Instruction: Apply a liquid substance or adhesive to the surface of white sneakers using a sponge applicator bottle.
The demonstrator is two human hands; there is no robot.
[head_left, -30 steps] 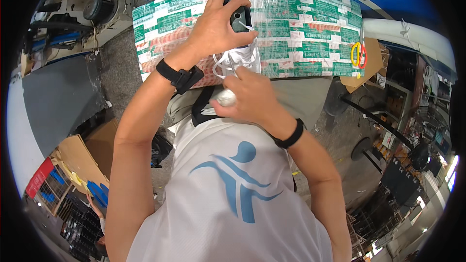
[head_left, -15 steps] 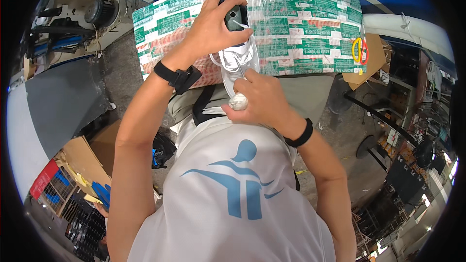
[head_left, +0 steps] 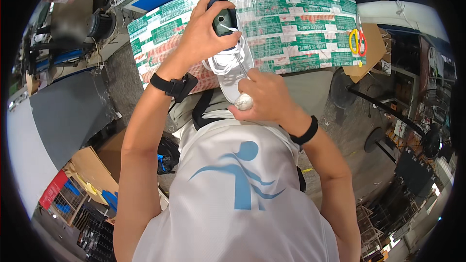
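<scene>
A white shoe [head_left: 230, 85] with white laces [head_left: 228, 61] lies with its toe toward me at the near edge of the table. A dark green shoe last [head_left: 224, 22] with a round hole fills its heel opening. My left hand [head_left: 203, 31] is closed around the last and heel collar, fingers on the far side and thumb on the near right. My right hand [head_left: 270, 97] grips a thin metal-shafted tool [head_left: 244, 102] by its whitish, wrapped-looking handle. The shaft reaches to the laces; whether its tip is hooked or pointed I cannot make out.
The table [head_left: 301, 34] is covered with green-and-white printed tape under clear film. Scissors [head_left: 358, 43] with yellow and red handles hang at its right edge, by a piece of cardboard [head_left: 371, 51]. A grey panel [head_left: 68, 106] stands at left, a black stand [head_left: 383, 102] at right.
My left hand and the shoe have shifted slightly left. The right hand with the tool sits a little farther right, and the tool's shaft still meets the laces.
</scene>
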